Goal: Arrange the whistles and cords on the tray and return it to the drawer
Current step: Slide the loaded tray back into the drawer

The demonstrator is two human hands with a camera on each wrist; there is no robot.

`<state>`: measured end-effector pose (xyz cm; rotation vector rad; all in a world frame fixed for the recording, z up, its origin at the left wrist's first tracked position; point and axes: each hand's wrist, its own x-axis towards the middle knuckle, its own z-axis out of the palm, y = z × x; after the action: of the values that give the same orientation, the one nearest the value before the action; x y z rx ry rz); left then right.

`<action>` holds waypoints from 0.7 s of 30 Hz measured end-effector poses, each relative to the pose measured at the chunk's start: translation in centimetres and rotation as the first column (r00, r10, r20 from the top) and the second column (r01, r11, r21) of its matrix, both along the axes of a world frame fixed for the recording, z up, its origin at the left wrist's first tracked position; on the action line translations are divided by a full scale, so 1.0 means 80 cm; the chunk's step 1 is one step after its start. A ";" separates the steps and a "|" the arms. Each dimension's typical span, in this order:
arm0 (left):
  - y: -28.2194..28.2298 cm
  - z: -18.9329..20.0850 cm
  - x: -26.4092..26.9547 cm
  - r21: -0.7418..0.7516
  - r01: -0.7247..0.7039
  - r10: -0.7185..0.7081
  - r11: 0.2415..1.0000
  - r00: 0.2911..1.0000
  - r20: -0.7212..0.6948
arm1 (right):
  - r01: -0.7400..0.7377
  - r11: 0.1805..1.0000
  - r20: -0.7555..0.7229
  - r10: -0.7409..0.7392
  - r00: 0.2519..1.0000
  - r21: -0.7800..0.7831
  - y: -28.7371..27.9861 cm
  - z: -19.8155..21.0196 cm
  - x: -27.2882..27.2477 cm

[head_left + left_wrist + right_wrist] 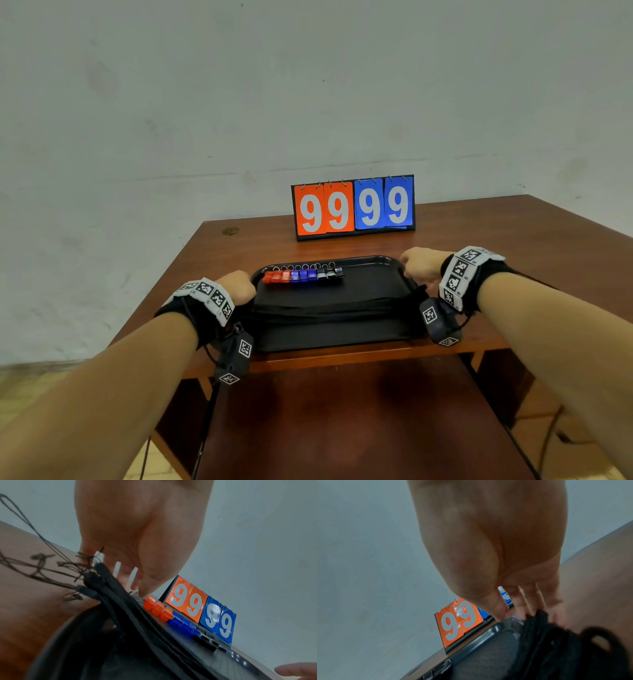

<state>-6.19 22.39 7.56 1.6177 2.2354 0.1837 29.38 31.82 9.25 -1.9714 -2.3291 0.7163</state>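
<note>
A black tray (359, 339) lies on the wooden desk near its front edge. Along its far side stands a row of red, blue and black whistles (303, 275) with key rings. Black cords (335, 303) stretch across the tray's middle, their ends spilling over both sides. My left hand (239, 286) grips the tray's left rim and my right hand (419, 263) grips the right rim. In the left wrist view, the left hand (142, 588) has its thumb on top of the rim beside the red whistles (159, 608), with fingers below. The right hand (513, 608) pinches the rim (479, 639) next to the cords (547, 635).
A flip scoreboard (352, 207) showing 99 99 stands behind the tray at the desk's back. A dark brown panel (342, 428) juts out under the desk's front edge towards me. A pale wall rises behind the desk, and tiled floor lies to the left.
</note>
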 end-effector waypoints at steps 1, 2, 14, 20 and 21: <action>0.004 -0.001 0.000 -0.009 0.000 0.000 1.000 1.000 0.000 | 0.025 1.000 -0.006 -0.025 1.000 -0.017 0.006 -0.003 -0.001; 0.007 -0.003 0.000 -0.016 0.001 -0.001 1.000 1.000 0.003 | 0.043 0.999 -0.006 -0.044 0.999 -0.031 0.010 -0.005 -0.002; 0.022 -0.014 -0.009 -0.001 0.018 -0.018 1.000 0.999 0.051 | 0.057 0.998 0.025 -0.056 0.998 -0.040 0.027 -0.020 0.001; 0.006 -0.010 -0.004 0.002 0.017 -0.017 1.000 0.999 0.044 | 0.053 0.998 0.029 -0.051 0.998 -0.046 0.000 -0.014 0.004; 0.000 -0.010 -0.002 0.003 0.014 -0.014 1.000 0.999 0.050 | 0.053 0.998 0.018 -0.052 0.998 -0.043 -0.006 -0.013 0.005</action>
<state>-6.39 22.42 6.79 1.6118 2.1866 0.2207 29.79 31.30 8.19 -2.0557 -2.2804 0.7564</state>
